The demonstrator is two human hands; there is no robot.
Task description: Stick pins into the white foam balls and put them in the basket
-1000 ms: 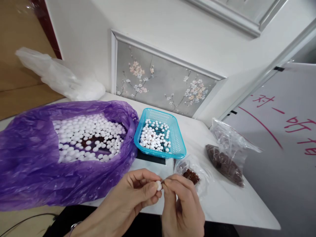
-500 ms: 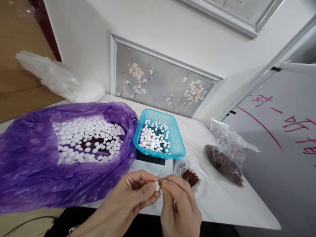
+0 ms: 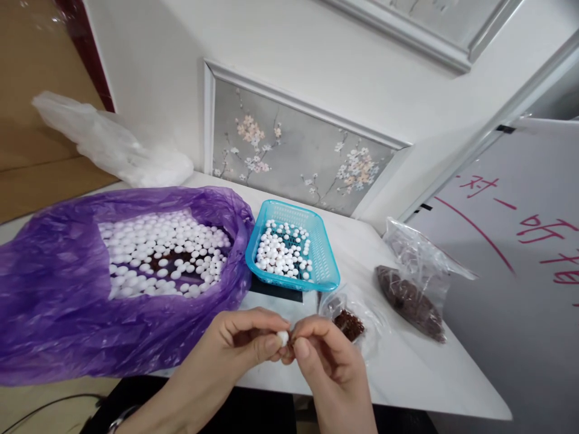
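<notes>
Between thumb and forefinger, my left hand (image 3: 246, 343) pinches a small white ball (image 3: 283, 338) over the table's front edge. Close beside it, the fingertips of my right hand (image 3: 332, 358) are pressed together; whatever they hold is too small to make out. Beyond my hands stands a blue plastic basket (image 3: 328, 256) with many white balls inside, some with a dark spot. A purple plastic bag (image 3: 58, 289) lies open at the left, full of similar white balls. Partly behind my right hand is a clear bag of small reddish-brown pieces (image 3: 349, 325).
A clear zip bag of brown material (image 3: 409, 301) lies at the right on the white table (image 3: 434, 374). A whitish plastic bag (image 3: 113, 147) rests at the back left near cardboard (image 3: 40, 120). A whiteboard (image 3: 506, 289) borders the right side.
My left hand has shifted slightly left with the white ball. My right hand's fingers have drawn a little away from the ball and its thumb has turned into view.
</notes>
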